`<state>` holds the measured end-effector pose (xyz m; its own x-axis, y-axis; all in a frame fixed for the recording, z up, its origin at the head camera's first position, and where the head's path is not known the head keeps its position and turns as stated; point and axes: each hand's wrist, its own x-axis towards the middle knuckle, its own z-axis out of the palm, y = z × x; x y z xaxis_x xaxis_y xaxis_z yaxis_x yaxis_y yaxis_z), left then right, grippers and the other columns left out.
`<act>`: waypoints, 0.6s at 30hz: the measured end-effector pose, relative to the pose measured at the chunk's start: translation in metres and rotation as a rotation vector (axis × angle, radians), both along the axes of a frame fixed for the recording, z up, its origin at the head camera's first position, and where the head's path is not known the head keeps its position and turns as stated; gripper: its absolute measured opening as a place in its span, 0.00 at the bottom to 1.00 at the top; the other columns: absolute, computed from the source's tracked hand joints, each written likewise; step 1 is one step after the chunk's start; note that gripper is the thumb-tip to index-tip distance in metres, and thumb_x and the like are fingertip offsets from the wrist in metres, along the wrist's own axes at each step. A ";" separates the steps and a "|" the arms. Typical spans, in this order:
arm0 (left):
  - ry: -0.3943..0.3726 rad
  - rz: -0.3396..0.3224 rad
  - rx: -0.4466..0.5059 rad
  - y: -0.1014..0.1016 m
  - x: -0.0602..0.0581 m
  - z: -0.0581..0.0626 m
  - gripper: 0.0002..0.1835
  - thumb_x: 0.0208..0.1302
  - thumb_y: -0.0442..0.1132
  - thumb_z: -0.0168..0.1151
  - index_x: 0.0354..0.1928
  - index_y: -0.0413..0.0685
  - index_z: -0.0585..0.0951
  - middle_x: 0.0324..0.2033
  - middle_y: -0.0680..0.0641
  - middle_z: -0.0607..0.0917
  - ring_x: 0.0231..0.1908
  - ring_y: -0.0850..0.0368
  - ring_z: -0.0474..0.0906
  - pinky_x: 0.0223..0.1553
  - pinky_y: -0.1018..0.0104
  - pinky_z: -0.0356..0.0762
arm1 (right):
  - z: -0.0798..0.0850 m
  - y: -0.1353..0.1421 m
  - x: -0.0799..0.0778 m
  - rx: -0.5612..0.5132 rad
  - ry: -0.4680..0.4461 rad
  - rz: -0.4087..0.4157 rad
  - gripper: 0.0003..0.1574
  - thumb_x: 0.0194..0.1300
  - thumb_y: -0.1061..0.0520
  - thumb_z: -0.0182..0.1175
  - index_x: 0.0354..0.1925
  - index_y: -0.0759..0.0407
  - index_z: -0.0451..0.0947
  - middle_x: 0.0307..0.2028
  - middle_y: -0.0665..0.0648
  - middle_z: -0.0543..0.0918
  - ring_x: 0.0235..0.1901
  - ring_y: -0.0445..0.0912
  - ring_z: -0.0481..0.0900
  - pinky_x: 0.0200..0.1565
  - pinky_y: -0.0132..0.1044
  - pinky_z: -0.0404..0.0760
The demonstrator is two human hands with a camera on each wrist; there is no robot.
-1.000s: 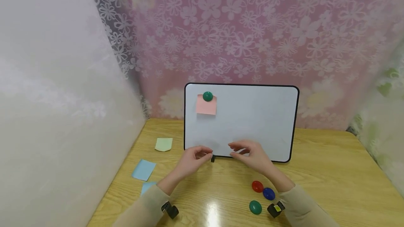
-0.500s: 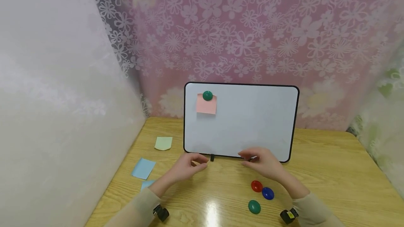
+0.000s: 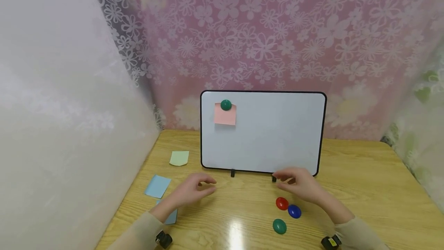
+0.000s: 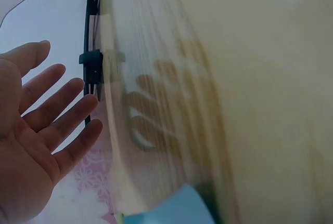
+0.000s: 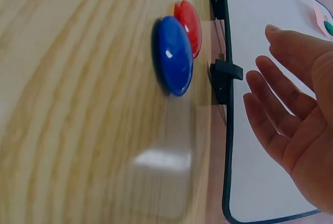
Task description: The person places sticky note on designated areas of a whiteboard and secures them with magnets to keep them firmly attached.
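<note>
The whiteboard [image 3: 270,138] looks smooth, the blue magnet [image 5: 176,56] like glossy plastic. The table [image 3: 364,192] has shiny wood grain.

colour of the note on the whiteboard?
Pink; the note shows best in the head view.

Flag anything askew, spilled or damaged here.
Nothing looks spilled or damaged. The whiteboard stands, and a green magnet holds the pink note on it. If anything, the yellow-green note on the table looks slightly curled along its near edge.
</note>
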<state>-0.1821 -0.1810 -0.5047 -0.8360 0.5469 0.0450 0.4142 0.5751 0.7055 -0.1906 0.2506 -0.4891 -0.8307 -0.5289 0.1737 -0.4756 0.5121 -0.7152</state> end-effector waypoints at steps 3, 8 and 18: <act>0.001 0.008 -0.009 -0.007 0.003 -0.001 0.18 0.79 0.51 0.65 0.60 0.48 0.87 0.55 0.55 0.88 0.58 0.52 0.83 0.58 0.49 0.83 | -0.002 0.005 0.002 0.016 -0.009 -0.005 0.19 0.73 0.58 0.72 0.58 0.65 0.86 0.52 0.62 0.89 0.48 0.56 0.88 0.45 0.39 0.88; 0.046 0.017 -0.043 -0.018 0.006 -0.003 0.17 0.78 0.49 0.67 0.59 0.49 0.87 0.55 0.54 0.87 0.57 0.51 0.83 0.58 0.48 0.83 | -0.005 0.011 0.004 0.054 -0.009 -0.015 0.19 0.71 0.59 0.73 0.57 0.61 0.88 0.51 0.58 0.90 0.46 0.49 0.88 0.45 0.38 0.88; 0.163 -0.004 -0.127 -0.032 0.012 -0.005 0.16 0.75 0.48 0.71 0.58 0.51 0.88 0.55 0.55 0.88 0.58 0.52 0.83 0.60 0.47 0.82 | -0.004 0.023 0.015 0.125 -0.039 0.028 0.22 0.71 0.54 0.74 0.59 0.61 0.87 0.52 0.57 0.90 0.46 0.51 0.88 0.45 0.42 0.88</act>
<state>-0.1698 -0.2128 -0.5096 -0.8212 0.5599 0.1104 0.5194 0.6533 0.5508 -0.1759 0.2738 -0.4934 -0.8201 -0.5675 0.0729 -0.4643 0.5856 -0.6644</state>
